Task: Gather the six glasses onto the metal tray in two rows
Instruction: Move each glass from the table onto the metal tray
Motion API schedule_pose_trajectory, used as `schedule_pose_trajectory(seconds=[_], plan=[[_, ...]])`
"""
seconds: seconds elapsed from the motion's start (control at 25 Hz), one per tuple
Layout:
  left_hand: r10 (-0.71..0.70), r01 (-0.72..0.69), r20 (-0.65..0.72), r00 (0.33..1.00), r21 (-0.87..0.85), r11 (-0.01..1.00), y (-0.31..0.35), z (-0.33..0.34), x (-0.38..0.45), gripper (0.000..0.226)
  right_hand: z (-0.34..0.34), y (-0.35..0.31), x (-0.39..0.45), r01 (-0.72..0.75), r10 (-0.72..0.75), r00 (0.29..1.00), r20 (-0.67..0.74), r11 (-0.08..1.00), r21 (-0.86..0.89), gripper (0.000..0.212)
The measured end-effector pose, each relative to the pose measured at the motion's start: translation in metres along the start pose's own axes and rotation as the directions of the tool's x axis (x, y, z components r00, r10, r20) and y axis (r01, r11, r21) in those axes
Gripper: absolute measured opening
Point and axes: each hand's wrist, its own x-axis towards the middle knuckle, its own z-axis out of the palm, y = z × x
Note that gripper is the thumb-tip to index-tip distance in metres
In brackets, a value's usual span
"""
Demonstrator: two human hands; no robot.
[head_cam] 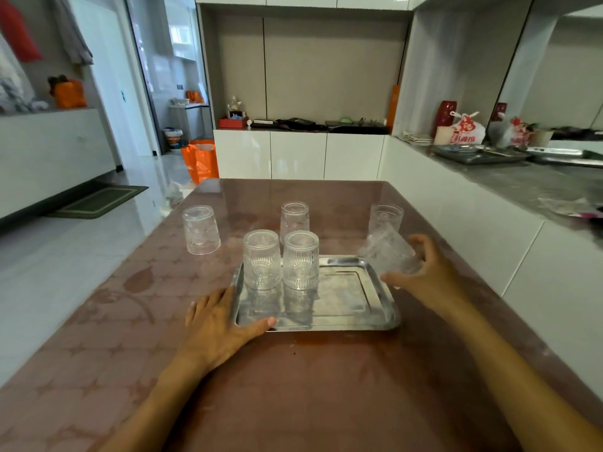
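Note:
A shiny metal tray (pixel 346 301) lies on the brown table. Two ribbed glasses stand upside down at its far left, the left glass (pixel 262 260) and the one beside it (pixel 301 260). My right hand (pixel 427 269) grips a tilted, blurred glass (pixel 388 252) in the air above the tray's far right corner. My left hand (pixel 222 316) lies flat on the table against the tray's near left corner, thumb on the rim. Three more upturned glasses stand on the table: one far left (pixel 200 230), one behind the tray (pixel 294 219), one far right (pixel 385 218).
The table (pixel 293 386) has a patterned brown cover. A white counter (pixel 489 203) runs along its right side with trays and bags on top. White cabinets stand behind, and an orange bag (pixel 200 161) sits on the floor at the back left.

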Motion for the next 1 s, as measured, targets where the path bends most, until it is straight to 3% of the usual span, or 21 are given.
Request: schedule_pose_trajectory(seconds=[0.16, 0.44, 0.68, 0.76, 0.8, 0.88, 0.92, 1.0], plan=[[0.002, -0.002, -0.032, 0.999, 0.000, 1.000, -0.001, 0.001, 0.000, 0.108, 0.014, -0.034, 0.020, 0.052, -0.049, 0.997, 0.058, 0.998, -0.042, 0.075], [-0.010, 0.010, -0.030, 1.000, 0.000, 1.000, 0.000, 0.002, 0.000, 0.110, 0.065, -0.051, 0.041, 0.159, -0.135, 0.985, 0.104, 0.950, -0.270, 0.068], [-0.010, 0.010, -0.010, 1.000, -0.005, 1.000, 0.002, -0.003, -0.002, 0.110, 0.077, -0.050, 0.054, 0.157, -0.095, 0.967, 0.238, 0.954, -0.255, 0.054], [-0.016, 0.016, 0.031, 0.999, 0.006, 1.000, 0.009, -0.010, -0.005, 0.112, 0.075, -0.053, 0.042, 0.125, -0.094, 0.982, 0.161, 0.973, -0.192, 0.057], [-0.022, 0.023, 0.057, 0.998, -0.013, 1.000, 0.011, -0.012, -0.007, 0.113, 0.076, -0.055, 0.028, 0.143, -0.140, 0.990, 0.029, 0.978, -0.151, 0.057], [-0.077, 0.106, 0.134, 0.988, -0.225, 0.969, 0.011, -0.019, -0.008, 0.108, 0.088, -0.058, -0.013, 0.337, -0.345, 0.913, -0.218, 0.939, -0.072, 0.044], [-0.127, 0.185, 0.168, 0.978, -0.399, 0.898, 0.008, -0.023, -0.004, 0.095, 0.097, -0.060, -0.036, 0.462, -0.464, 0.856, -0.228, 0.885, -0.064, 0.034], [-0.264, 0.269, 0.114, 0.958, -0.676, 0.686, -0.006, -0.031, 0.015, 0.052, 0.119, -0.061, -0.072, 0.621, -0.628, 0.775, -0.078, 0.778, -0.098, 0.021]])
